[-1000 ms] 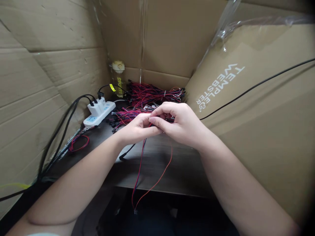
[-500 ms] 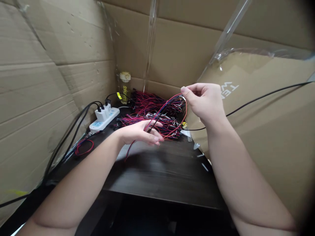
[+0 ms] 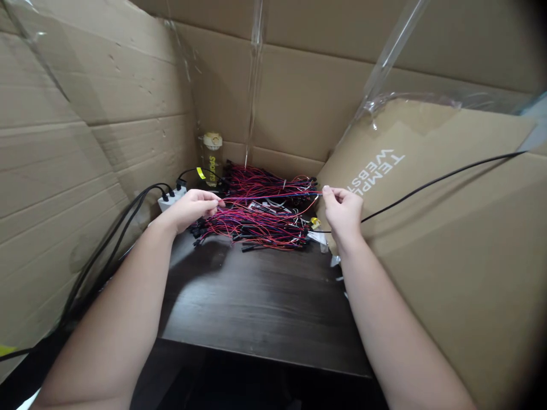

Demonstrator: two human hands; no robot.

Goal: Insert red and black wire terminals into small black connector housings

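Observation:
A thin bunch of red and blue wires (image 3: 273,196) is stretched nearly level between my two hands. My left hand (image 3: 194,206) pinches it at the left end, its fingers closed. At the other end my right hand (image 3: 344,208) grips the wires between thumb and fingers. One orange-red wire sags below the rest near my right hand. Under and behind the stretched wires lie two heaps of red, blue and black wires, the front heap (image 3: 265,230) with black connectors and the back heap (image 3: 260,177) against the cardboard.
A white power strip (image 3: 171,197) with black plugs stands left, partly behind my left hand. A bottle (image 3: 212,159) stands at the back left. Cardboard walls (image 3: 294,102) enclose the dark table (image 3: 265,307). A black cable (image 3: 427,188) crosses the right side.
My left hand has moved left and up, closing on the wires. My right hand has come down. The wires, slanted and loose before, are now drawn out nearly straight.

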